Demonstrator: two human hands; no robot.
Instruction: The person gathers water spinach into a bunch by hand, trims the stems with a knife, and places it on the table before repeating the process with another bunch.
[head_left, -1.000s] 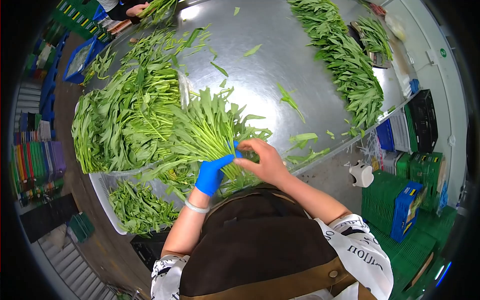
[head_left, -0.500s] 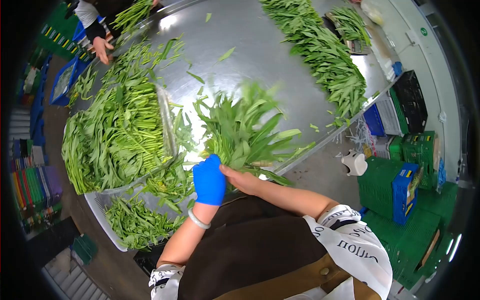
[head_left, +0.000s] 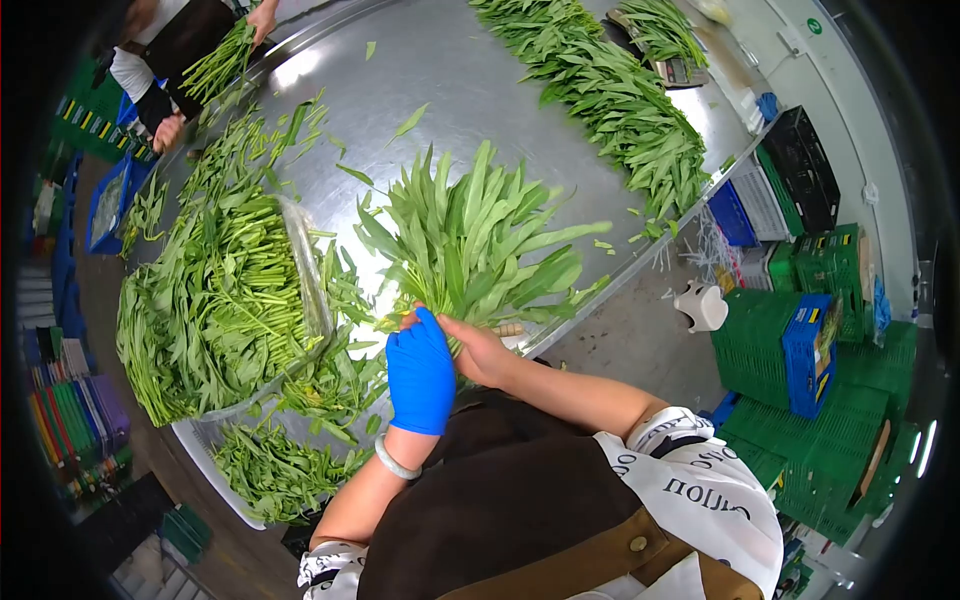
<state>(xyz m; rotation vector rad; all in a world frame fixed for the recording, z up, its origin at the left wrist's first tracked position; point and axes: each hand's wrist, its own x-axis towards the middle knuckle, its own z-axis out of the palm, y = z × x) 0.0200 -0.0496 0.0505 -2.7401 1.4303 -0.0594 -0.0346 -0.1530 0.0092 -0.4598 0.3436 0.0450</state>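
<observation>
A bunch of water spinach [head_left: 472,235] stands fanned out over the near edge of the metal table, its long narrow leaves pointing away from me. My left hand [head_left: 418,375], in a blue glove, is closed around the stem end. Bare and pressed against the stems from the other side, my right hand [head_left: 480,352] also grips the bunch; its fingertips are partly hidden. To the left lies a large heap of water spinach [head_left: 230,300], with a clear plastic sheet [head_left: 312,270] along its stem side.
Bundles form a long row [head_left: 610,100] at the table's [head_left: 400,60] far right, beside a scale [head_left: 680,72]. A white crate [head_left: 215,465] below left holds loose greens. Across the table, a co-worker's hand [head_left: 262,20] holds stems. Green crates [head_left: 765,345] are stacked at right.
The leaves, blurred before, are now sharp and spread wider. Both my hands still hold the bunch. The co-worker's hands have shifted, and the whole view has moved slightly.
</observation>
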